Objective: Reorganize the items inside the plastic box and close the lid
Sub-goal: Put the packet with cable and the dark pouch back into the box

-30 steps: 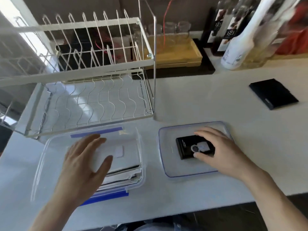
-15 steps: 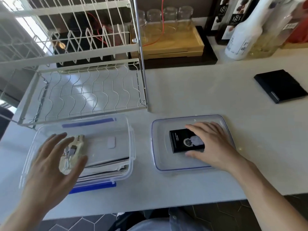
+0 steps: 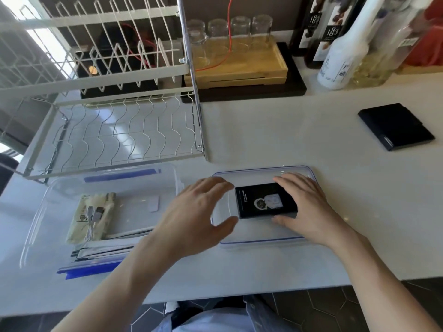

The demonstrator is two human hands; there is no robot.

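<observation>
A: Any text legible?
B: Only "183" on the dark bottle labels (image 3: 333,34), back right. Print on the black card box (image 3: 265,202) is too small to read; pale round emblem on it.
A: Where's it sit?
B: On the clear, blue-edged lid (image 3: 299,238), which lies flat on the white counter (image 3: 311,130).
A: Hands?
B: Right hand (image 3: 309,209) w/ fingers and thumb round the card box's right end, gripping it. Left hand (image 3: 201,212) spread open, holding nothing, at the lid's left edge.
A: Plastic box (image 3: 36,226)?
B: Left, open, clear w/ blue clips. Inside: flat papers (image 3: 100,250), beige cable pouch (image 3: 92,216) on top.
</observation>
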